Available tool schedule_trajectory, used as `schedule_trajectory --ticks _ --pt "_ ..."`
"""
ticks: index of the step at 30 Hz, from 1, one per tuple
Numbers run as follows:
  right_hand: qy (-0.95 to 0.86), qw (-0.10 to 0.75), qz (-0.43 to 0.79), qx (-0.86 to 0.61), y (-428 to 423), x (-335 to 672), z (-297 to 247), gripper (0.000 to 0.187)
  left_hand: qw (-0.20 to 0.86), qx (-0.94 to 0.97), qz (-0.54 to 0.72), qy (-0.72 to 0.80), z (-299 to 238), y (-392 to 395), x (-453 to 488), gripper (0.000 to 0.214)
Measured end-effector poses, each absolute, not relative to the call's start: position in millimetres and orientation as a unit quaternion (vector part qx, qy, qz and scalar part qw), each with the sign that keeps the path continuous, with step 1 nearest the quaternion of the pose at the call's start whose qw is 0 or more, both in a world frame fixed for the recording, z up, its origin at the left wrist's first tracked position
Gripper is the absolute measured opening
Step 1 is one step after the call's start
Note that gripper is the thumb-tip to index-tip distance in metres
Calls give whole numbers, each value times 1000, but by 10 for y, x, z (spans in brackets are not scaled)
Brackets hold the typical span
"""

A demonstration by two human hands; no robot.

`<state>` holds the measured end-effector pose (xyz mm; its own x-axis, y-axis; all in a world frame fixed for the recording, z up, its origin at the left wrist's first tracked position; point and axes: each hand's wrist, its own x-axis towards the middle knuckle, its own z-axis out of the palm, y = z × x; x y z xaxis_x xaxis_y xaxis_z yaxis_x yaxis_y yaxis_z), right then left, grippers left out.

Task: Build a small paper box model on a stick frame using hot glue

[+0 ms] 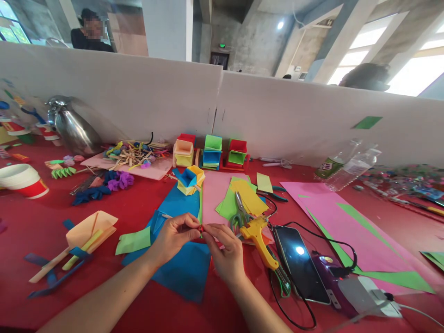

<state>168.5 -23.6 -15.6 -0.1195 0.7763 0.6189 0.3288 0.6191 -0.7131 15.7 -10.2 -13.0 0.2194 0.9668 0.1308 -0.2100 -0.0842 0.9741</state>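
My left hand and my right hand meet over a blue paper sheet on the red table. Both pinch a tiny red piece between fingertips and thumbs. The piece is too small to name further. A folded blue paper shape lies just left of my left hand. A yellow glue gun and scissors lie right of my right hand.
A phone and cabled power strip sit at the right. Pink and green sheets, folded paper boxes, a craft-stick pile, a steel kettle, plastic bottles and a white partition surround the area. People sit behind the partition.
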Motion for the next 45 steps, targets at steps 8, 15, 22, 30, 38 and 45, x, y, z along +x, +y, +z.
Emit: schedule_trajectory --ticks 8,15,22,30,38,45 --pt "-723 537 210 -381 -234 1687 -162 18 575 528 509 362 -136 -99 152 18" --pt "-728 535 203 -377 -234 1684 -165 19 572 538 504 360 -140 -89 147 18" --pt "-732 529 197 -382 -241 1678 -154 18 570 534 506 365 -132 -92 154 16" --pt "-716 537 216 -391 -229 1669 -143 18 570 509 529 369 -170 -95 197 13" --pt "-704 545 236 -390 -258 1672 -113 16 638 437 530 347 -193 -114 211 13" --pt "-653 549 370 -367 -250 1667 -57 11 744 379 455 310 -150 -116 183 22"
